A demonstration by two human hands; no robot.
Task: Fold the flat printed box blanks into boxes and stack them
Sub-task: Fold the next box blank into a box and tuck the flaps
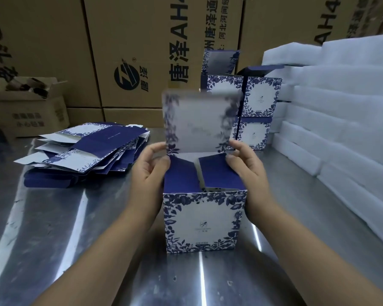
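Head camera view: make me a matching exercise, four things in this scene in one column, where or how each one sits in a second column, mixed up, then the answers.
1. flat blanks
2. open box
3. finished boxes
4. foam sheets

A. stacked along the right side
B. loose heap on the left of the table
C. upright, lid flap raised, held by the left hand and the right hand
D. stacked behind the open box

Pairs: 1-B, 2-C, 3-D, 4-A

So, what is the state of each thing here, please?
Blue-and-white printed cardboard box: upright, side flaps folded in, lid flap raised.
Left hand: pinches lid flap's left edge.
Right hand: pinches lid flap's right edge.
Flat printed box blanks: unfolded, piled loosely.
Finished printed boxes: stacked, top lids open.
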